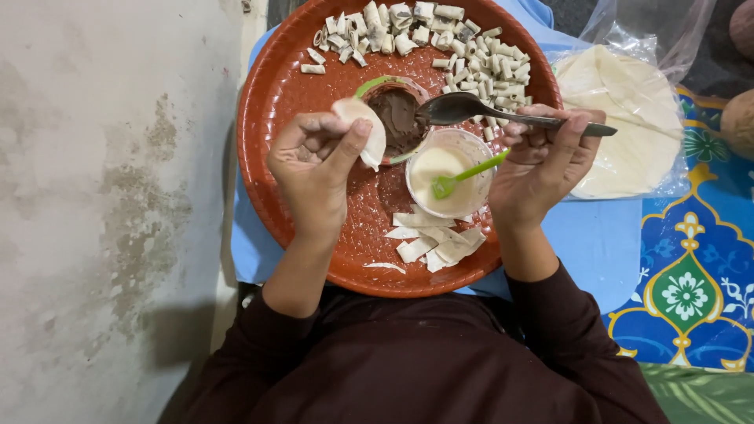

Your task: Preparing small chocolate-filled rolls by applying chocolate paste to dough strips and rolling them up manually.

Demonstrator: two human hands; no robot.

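The small pale strip of thin pastry dough (366,129) sits pinched in the left hand (314,169), thumb and fingertips closed on it so it droops over the near edge of the little bowl of dark brown chocolate-like filling (400,119). The right hand (538,169) is closed around the handle of a long metal spoon (503,114), held level, its bowl hovering just past the filling and pointing toward the dough.

Between the two hands stands a clear plastic cup of creamy white paste (446,177) with a small green plastic spoon (467,174) resting in it. Just nearer the body than the cup lies a loose heap of cut pale dough strips (436,239). Beyond both hands, along the far rim, is a large pile of small finished rolled pastries (440,43). All of it rests on a round reddish-brown patterned tray (271,118). Out past the right hand, off the tray, a stack of round flat pastry sheets in a clear plastic bag (628,118) lies on a light blue cloth (597,239).

To do this well, I judge the strip should be kept flat and open on the fingers (not crumpled), and only a small dab of filling taken on the spoon tip, so nothing squeezes out when it is rolled. A firm but gentle pinch should keep the thin dough from tearing.
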